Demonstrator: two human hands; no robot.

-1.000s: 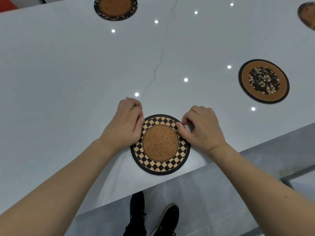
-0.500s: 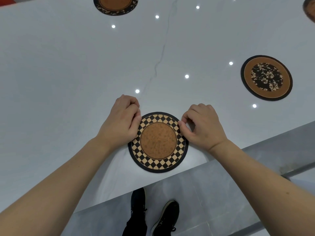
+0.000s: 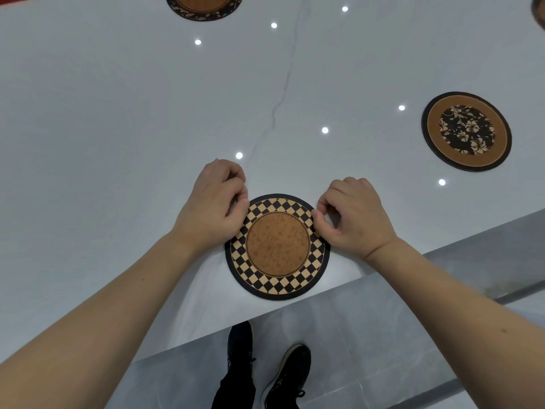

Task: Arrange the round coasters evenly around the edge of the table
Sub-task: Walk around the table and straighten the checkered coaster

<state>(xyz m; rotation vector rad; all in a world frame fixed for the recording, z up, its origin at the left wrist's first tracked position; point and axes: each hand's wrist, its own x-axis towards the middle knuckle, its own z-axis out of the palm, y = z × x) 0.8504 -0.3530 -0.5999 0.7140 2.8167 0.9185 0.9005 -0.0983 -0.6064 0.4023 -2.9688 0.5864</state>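
Note:
A round coaster with a black-and-tan checkered rim and a brown centre [image 3: 277, 245] lies flat near the front edge of the white table [image 3: 118, 128]. My left hand [image 3: 213, 208] pinches its upper left rim with curled fingers. On the upper right rim my right hand [image 3: 352, 218] pinches it the same way. A floral-centred coaster [image 3: 466, 131] lies to the right. A leaf-rimmed coaster [image 3: 203, 5] sits at the far side, cut off by the frame. A sliver of another coaster [image 3: 540, 10] shows at the top right corner.
The table's front edge runs diagonally from lower left to right, just below the checkered coaster. Grey floor tiles and my black shoes [image 3: 268, 367] lie beneath it. A thin dark vein [image 3: 283, 93] crosses the tabletop, which reflects small ceiling lights.
The checkered coaster and both hands have shifted slightly toward the front edge of the table; the view has tilted down a little. Both hands keep their hold.

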